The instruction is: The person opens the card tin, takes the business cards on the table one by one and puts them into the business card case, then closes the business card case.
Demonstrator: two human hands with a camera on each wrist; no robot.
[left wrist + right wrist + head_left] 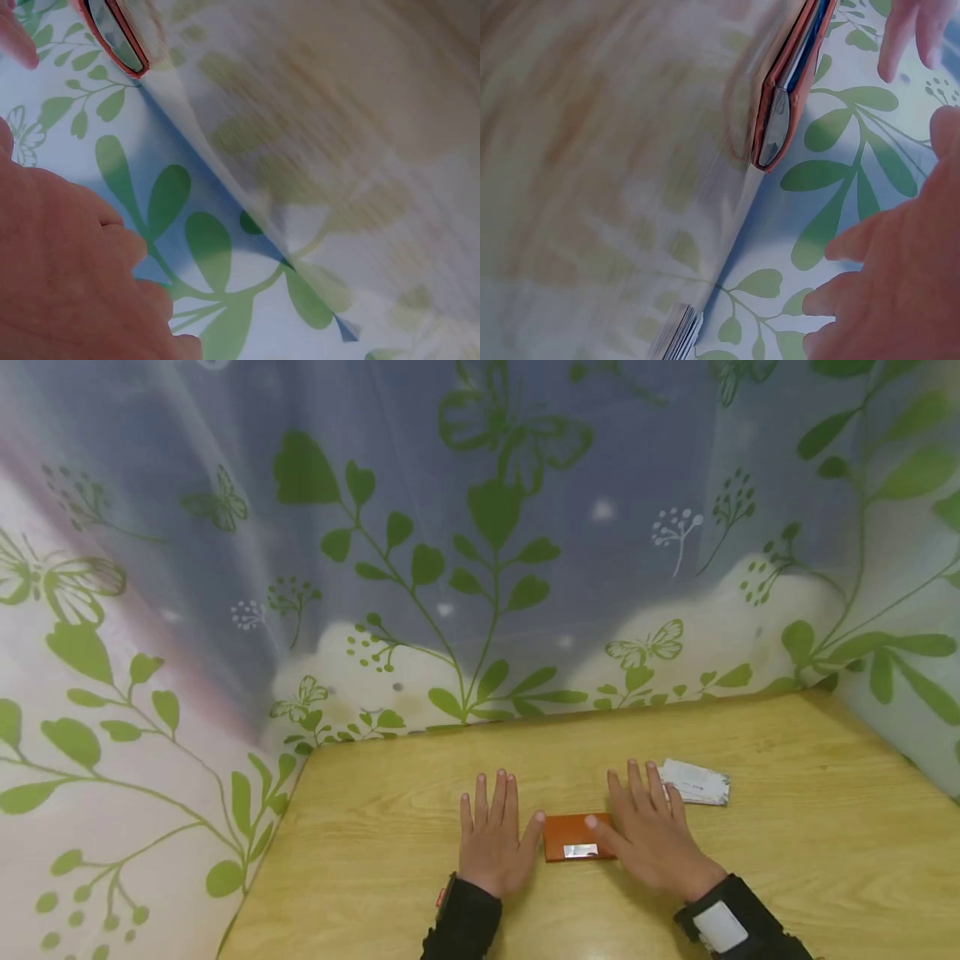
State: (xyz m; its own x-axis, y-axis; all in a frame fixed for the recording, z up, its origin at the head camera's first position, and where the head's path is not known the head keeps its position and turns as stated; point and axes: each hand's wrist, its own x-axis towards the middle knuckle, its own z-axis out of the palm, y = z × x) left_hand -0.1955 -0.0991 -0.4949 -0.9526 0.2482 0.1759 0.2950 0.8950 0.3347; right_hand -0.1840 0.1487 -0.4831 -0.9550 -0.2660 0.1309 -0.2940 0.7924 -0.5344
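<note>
An orange wallet [562, 837] with a small silvery plate lies on the wooden table between the two hands. Cards or papers show inside the edge of the wallet [776, 112] in the right wrist view. To its left is the left hand [491, 852], its fingers straight and its thumb by the wallet's left edge. On the other side the right hand [660, 843] has its fingers spread, with the thumb across the wallet's right part in the head view. Whether either thumb touches it, I cannot tell. Neither hand holds anything.
A few white printed cards [697, 782] lie beyond the right hand's fingertips; their stacked edges [676, 334] show in the right wrist view. A curtain [480, 568] with leaves and butterflies surrounds the back and sides of the wooden table [810, 793].
</note>
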